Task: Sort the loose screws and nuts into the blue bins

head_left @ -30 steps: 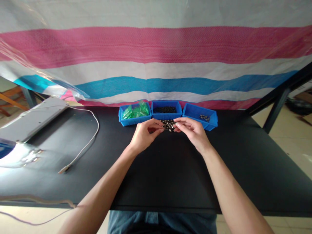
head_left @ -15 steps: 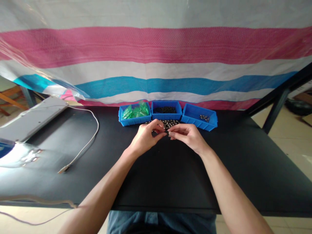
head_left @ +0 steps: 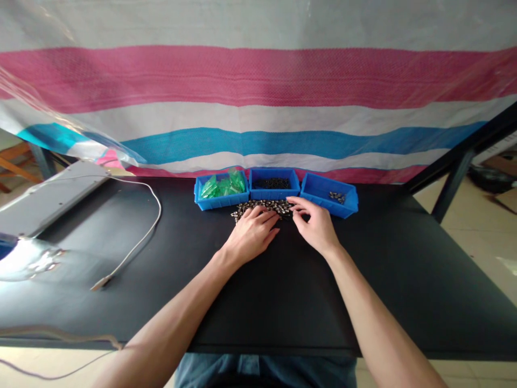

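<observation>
A pile of small metallic and black parts (head_left: 262, 205) lies on the black table in front of the blue bins. My left hand (head_left: 253, 229) rests palm down at the pile's near edge, fingers spread over the parts. At the pile's right end is my right hand (head_left: 317, 223), thumb and fingers apart, its fingertips near the parts; I make out nothing between them. Behind stand a left bin (head_left: 222, 202) with green pieces, a middle bin (head_left: 274, 193) with small dark parts, and a right bin (head_left: 329, 205) with a few metal parts.
A white cable (head_left: 139, 249) curls across the left of the table (head_left: 278, 302). Farther left are a grey panel (head_left: 52, 196) and a clear plastic bag (head_left: 36, 258). Behind the bins hangs a striped sheet (head_left: 242, 75); a black frame bar (head_left: 452, 183) slants at the right.
My hands were together with their fingertips pinched; they have moved apart. The left hand has opened flat over the pile, and the right has shifted right and opened, uncovering more parts.
</observation>
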Action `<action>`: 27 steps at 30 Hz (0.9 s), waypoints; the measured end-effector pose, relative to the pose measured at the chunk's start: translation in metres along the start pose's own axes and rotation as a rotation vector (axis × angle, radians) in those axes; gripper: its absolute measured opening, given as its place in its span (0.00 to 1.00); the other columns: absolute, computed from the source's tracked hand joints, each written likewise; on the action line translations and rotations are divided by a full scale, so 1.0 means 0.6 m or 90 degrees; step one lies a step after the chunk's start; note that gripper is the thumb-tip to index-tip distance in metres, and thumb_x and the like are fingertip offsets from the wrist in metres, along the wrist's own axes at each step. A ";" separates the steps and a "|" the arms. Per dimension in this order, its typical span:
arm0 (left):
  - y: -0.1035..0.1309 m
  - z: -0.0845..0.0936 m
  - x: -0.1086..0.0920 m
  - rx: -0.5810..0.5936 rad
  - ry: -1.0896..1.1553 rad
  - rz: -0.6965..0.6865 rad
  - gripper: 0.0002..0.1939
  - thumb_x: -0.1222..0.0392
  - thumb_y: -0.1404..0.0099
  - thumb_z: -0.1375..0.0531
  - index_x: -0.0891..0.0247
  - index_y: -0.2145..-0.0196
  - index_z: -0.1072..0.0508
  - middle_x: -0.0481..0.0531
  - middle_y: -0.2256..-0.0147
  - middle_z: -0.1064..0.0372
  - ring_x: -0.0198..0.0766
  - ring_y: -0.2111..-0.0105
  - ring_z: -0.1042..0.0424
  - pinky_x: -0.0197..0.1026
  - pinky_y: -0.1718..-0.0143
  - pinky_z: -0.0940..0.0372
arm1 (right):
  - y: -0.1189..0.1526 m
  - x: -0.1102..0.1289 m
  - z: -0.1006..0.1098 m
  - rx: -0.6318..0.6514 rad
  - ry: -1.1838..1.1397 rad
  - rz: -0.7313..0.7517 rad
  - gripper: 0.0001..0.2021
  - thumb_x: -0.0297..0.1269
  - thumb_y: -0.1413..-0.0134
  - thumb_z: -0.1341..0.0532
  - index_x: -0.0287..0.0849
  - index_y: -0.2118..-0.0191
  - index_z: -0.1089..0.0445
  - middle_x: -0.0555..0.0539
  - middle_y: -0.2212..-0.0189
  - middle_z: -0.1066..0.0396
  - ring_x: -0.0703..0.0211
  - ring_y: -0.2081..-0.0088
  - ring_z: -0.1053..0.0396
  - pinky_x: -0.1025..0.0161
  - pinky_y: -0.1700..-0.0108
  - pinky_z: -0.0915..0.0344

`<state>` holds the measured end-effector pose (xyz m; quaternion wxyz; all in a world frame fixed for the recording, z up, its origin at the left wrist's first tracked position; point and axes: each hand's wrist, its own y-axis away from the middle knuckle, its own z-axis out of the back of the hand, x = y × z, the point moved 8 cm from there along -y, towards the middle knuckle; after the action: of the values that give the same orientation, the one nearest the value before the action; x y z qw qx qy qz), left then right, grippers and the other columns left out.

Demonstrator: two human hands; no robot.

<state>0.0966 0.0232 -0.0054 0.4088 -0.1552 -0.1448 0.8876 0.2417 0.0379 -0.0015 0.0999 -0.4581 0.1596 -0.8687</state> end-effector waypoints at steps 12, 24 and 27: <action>-0.003 0.000 -0.008 -0.027 0.006 -0.012 0.17 0.59 0.26 0.46 0.68 0.45 0.27 0.59 0.47 0.25 0.50 0.47 0.31 0.51 0.47 0.32 | 0.002 0.001 -0.023 0.052 0.082 0.091 0.22 0.26 0.45 0.42 0.41 0.45 0.28 0.41 0.51 0.23 0.49 0.53 0.25 0.50 0.47 0.27; 0.001 -0.004 0.012 -0.069 0.024 -0.016 0.12 0.65 0.27 0.44 0.68 0.53 0.22 0.58 0.54 0.21 0.46 0.56 0.24 0.48 0.51 0.28 | 0.002 -0.008 0.007 -0.025 0.230 0.041 0.20 0.25 0.46 0.41 0.38 0.47 0.25 0.39 0.58 0.21 0.45 0.57 0.24 0.48 0.49 0.27; 0.001 0.003 0.019 -0.085 0.058 0.008 0.08 0.66 0.29 0.41 0.65 0.58 0.21 0.57 0.58 0.20 0.45 0.58 0.24 0.47 0.54 0.27 | 0.004 -0.006 0.001 -0.001 0.258 0.053 0.20 0.25 0.45 0.41 0.36 0.47 0.24 0.38 0.57 0.20 0.42 0.54 0.25 0.46 0.46 0.28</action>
<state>0.0881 0.0316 -0.0056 0.3982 -0.2230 -0.1842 0.8705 0.2439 0.0367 -0.0047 0.1011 -0.2674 0.1963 -0.9380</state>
